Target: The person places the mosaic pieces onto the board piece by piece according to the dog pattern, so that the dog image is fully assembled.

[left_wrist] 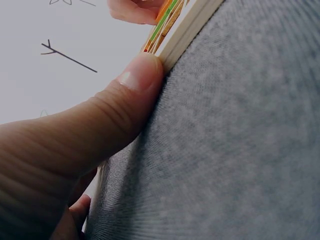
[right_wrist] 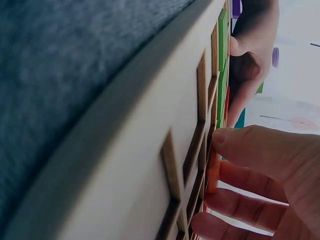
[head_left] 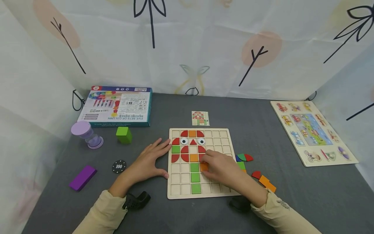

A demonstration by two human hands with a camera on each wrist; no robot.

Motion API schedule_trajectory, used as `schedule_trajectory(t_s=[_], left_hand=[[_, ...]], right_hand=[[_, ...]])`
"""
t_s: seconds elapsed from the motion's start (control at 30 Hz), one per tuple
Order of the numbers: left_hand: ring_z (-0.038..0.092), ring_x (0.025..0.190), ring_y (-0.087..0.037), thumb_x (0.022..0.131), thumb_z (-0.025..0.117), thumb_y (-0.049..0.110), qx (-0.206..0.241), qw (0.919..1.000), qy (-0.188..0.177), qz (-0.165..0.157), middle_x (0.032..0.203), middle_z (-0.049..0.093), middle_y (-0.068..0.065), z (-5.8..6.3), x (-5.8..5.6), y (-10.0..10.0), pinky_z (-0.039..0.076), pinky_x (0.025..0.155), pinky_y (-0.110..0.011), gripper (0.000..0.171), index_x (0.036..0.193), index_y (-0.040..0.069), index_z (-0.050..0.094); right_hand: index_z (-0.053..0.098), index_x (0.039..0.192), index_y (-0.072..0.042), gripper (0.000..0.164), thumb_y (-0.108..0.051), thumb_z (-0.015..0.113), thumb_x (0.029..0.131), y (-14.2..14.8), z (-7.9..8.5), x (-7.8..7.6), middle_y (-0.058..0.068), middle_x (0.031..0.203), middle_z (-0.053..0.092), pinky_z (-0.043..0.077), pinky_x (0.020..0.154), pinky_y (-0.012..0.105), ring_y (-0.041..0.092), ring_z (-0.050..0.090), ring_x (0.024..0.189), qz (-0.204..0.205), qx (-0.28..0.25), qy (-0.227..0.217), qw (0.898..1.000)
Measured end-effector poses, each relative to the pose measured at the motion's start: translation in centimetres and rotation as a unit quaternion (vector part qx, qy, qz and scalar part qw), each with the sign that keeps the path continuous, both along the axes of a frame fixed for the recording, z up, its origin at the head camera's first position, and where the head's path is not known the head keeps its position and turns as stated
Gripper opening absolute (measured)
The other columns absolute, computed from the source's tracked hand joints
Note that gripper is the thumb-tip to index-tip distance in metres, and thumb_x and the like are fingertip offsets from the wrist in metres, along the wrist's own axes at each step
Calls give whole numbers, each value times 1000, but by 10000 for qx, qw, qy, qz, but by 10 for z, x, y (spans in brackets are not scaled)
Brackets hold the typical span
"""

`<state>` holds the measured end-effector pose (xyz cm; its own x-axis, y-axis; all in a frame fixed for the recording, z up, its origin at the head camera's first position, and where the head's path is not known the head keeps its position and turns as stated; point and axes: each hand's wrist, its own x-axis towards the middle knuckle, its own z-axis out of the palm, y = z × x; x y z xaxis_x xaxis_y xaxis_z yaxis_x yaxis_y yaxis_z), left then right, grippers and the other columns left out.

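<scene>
A wooden grid board [head_left: 214, 192] lies on the grey table, partly filled with red, orange and green tiles and two eye tiles. My left hand [head_left: 147, 162] rests at the board's left edge, fingers spread; in the left wrist view its thumb [left_wrist: 142, 75] presses the board's side. My right hand [head_left: 220, 167] pinches an orange square tile [head_left: 204, 167] over the grid, just right of the top green square [head_left: 194, 167]. In the right wrist view, thumb and fingertips surround that orange tile [right_wrist: 213, 172]; whether it sits fully in its cell is hard to tell.
Loose tiles [head_left: 267, 183] lie right of the board, some partly behind my right arm. A small pattern card [head_left: 200, 118] lies beyond it. Leftward are a box [head_left: 117, 107], green cube [head_left: 124, 135], purple block [head_left: 83, 177], lilac hourglass-shaped object [head_left: 87, 134] and black chip [head_left: 119, 166]. A picture puzzle [head_left: 314, 133] lies right.
</scene>
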<state>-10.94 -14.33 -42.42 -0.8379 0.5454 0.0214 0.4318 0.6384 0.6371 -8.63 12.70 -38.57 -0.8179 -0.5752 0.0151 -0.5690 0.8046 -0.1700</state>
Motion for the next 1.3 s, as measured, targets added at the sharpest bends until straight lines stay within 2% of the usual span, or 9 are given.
schedule_trajectory(t_s=[0.17,0.37,0.5,0.63,0.87,1.1,1.3], left_hand=[[7,136,-28,57,78,43,6,10000,24,-23,147,20,-1,-1,0,-1,9,105,-54,100,140,13,30],[6,136,-28,58,78,43,31,10000,7,-35,148,19,0,-2,-1,-2,9,105,-54,100,140,14,30],[6,136,-27,57,77,45,-9,10000,40,-29,148,19,1,-3,-1,-2,9,105,-54,100,140,14,29],[6,136,-27,57,77,47,-23,10000,66,-17,148,19,1,-4,-2,-4,9,105,-54,101,140,14,30],[7,136,-28,56,76,49,-10,9999,120,-60,147,20,1,-6,-3,-2,10,104,-55,102,140,14,31],[6,136,-28,57,76,47,33,9999,113,-122,148,19,0,-6,-3,-2,9,105,-54,101,140,14,30],[6,136,-28,58,77,46,25,9999,93,-118,148,19,0,-5,-2,-2,9,105,-54,100,140,13,30]], right_hand=[[64,99,-20,29,-30,71,72,10,6,2,-8,90,56,44,59,20,4,50,73,-159,-178,-115,9996],[63,97,-17,28,-22,74,71,59,16,15,-6,92,57,42,54,20,6,50,66,-516,-558,169,9970],[65,95,-19,26,-19,74,71,91,16,27,-8,85,52,36,48,17,1,41,58,-787,-485,-32,9957],[65,92,-22,25,-18,75,69,108,11,34,-9,88,52,40,52,19,1,44,64,-988,-266,-192,9946],[66,88,-24,23,-14,75,70,117,2,34,-11,90,54,44,57,20,1,49,69,-959,-273,-44,9950],[68,89,-24,20,-17,73,71,114,-2,33,-12,86,54,39,51,16,0,46,64,-729,-402,-120,9965],[68,87,-25,17,-20,73,72,110,-3,32,-10,88,58,38,48,16,2,50,65,-905,-265,101,9955]])
